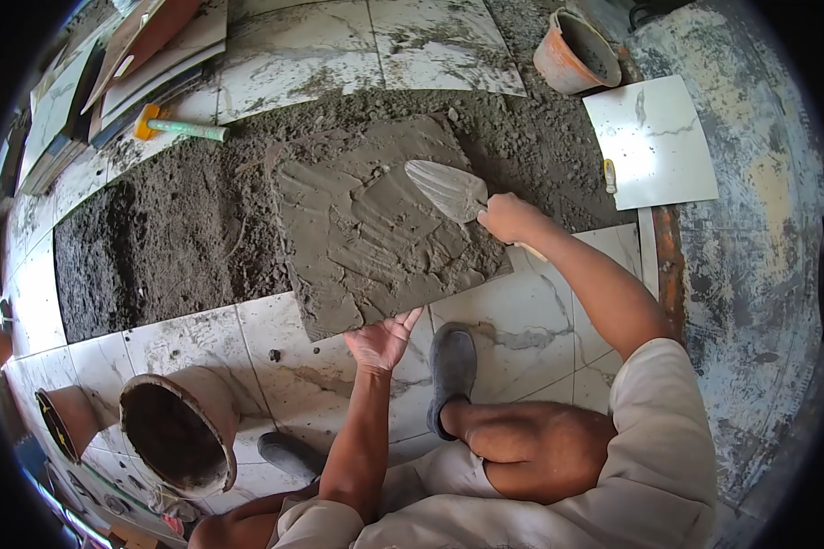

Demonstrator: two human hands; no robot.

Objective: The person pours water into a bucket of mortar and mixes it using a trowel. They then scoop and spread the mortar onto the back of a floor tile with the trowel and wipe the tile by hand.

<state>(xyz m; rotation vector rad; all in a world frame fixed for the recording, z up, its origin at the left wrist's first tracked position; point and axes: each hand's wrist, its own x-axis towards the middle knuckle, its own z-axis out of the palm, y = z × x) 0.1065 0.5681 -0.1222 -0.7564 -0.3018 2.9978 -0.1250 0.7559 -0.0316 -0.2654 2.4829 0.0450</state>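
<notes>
My right hand (513, 218) is closed round the handle of a pointed trowel (447, 189), whose blade is smeared with grey mortar. The blade lies over the upper right part of a square tile spread with wet mortar (366, 242). Ridges and streaks run across that mortar. From below, my left hand (380, 343) supports the tile at its near edge, palm up, with some fingers hidden under it. The tile is tilted over the bed of loose dark mortar mix (188, 220).
Marbled white tiles (522, 302) border the bed. A rubber mallet (178, 128) lies at upper left near stacked tiles (146, 82). Buckets stand at lower left (220, 412) and upper right (568, 59). A loose white tile (655, 142) lies near the rough wall (751, 229).
</notes>
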